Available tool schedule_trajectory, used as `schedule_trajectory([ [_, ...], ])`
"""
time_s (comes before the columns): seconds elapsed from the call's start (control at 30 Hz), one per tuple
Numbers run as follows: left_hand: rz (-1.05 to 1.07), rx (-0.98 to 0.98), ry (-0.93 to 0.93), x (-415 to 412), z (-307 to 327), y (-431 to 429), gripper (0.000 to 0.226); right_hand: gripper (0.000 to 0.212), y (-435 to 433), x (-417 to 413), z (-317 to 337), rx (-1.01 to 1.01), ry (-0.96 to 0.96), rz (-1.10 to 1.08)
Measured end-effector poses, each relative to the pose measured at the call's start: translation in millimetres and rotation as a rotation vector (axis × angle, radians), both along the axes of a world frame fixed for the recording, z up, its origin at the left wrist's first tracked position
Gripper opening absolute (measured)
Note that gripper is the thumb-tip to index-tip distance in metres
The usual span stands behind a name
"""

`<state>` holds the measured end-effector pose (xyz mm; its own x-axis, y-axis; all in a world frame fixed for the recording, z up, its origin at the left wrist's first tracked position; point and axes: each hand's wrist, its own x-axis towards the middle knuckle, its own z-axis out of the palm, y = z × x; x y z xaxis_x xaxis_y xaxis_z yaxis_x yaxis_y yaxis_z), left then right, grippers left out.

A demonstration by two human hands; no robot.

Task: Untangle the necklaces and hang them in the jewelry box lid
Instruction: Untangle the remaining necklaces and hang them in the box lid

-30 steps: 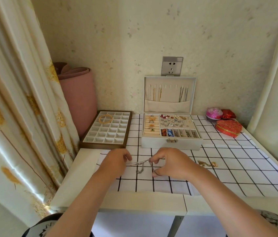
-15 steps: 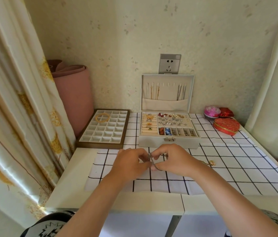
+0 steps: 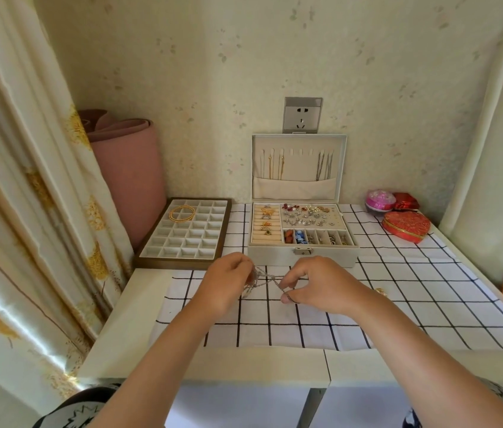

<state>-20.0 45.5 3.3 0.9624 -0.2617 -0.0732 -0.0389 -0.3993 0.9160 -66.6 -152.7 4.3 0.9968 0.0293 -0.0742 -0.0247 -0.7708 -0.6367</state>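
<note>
We see a thin silver necklace (image 3: pixel 270 278) drawn out between both hands. It is held just above the checked cloth (image 3: pixel 414 304) on the desk (image 3: pixel 139 304), in front of the open jewelry box (image 3: pixel 302 257). Its fine strands cross one another midway, and a small tangled bunch hangs below the left hand (image 3: pixel 224 285). The long axis runs left to right, roughly along the desk's front edge, dipping a little toward the right hand (image 3: pixel 321 284).

Both forearms reach in from the near edge and converge, and the hands sit near each other, backs toward us. The left fingers (image 3: pixel 244 267) are curled in around the chain's bunched end. The right thumb and forefinger pinch the other end, with the remaining fingers bent loosely behind.

In the upright lid (image 3: pixel 341 168), gold chains (image 3: pixel 275 166) hang at the left and silver chains (image 3: pixel 324 165) at the right, their ends tucked into the pocket. A small gold piece (image 3: pixel 381 291) lies on the cloth beside the right wrist.
</note>
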Motion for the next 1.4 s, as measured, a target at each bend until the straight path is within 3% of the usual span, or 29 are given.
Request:
schedule_trajectory([
  [0.13, 0.106, -0.277, 0.284, 6, 8, -7, 0.031, 0.014, 2, -1, 1, -0.065, -0.001, -0.002],
  [0.23, -0.015, -0.443, 0.361, 2, 10, -1, 0.037, 0.009, 1, -2, 2, -0.138, 0.004, 0.001],
  [0.47, -0.126, -0.408, 0.351, 2, 3, 3, 0.028, 0.008, -2, -2, -2, -0.294, 0.075, 0.016],
  [0.63, -0.159, -0.473, 0.370, -2, 3, -2, 0.023, 0.026, -1, -2, -7, -0.303, 0.026, 0.069],
  [0.7, -0.204, -0.468, 0.358, -3, 3, -3, 0.022, 0.028, 6, -3, -8, -0.200, -0.056, 0.063],
  [0.8, -0.229, -0.521, 0.388, -3, 4, -5, 0.020, 0.041, 22, -7, -6, 0.121, 0.001, 0.059],
  [0.87, -0.232, -0.560, 0.410, -3, 5, -6, 0.019, 0.031, 27, -4, -9, 0.206, 0.037, 0.077],
  [1.0, -0.227, -0.561, 0.389, -1, 7, -5, 0.020, 0.009, 26, 0, -11, 0.239, 0.018, 0.066],
  [1.17, -0.052, -0.416, 0.228, 2, 8, -5, 0.019, 0.010, 24, 0, -8, 0.345, 0.016, 0.025],
  [1.4, 0.126, -0.420, 0.165, 5, 4, -11, 0.020, 0.015, 21, 1, 1, 0.417, -0.064, 0.001],
])
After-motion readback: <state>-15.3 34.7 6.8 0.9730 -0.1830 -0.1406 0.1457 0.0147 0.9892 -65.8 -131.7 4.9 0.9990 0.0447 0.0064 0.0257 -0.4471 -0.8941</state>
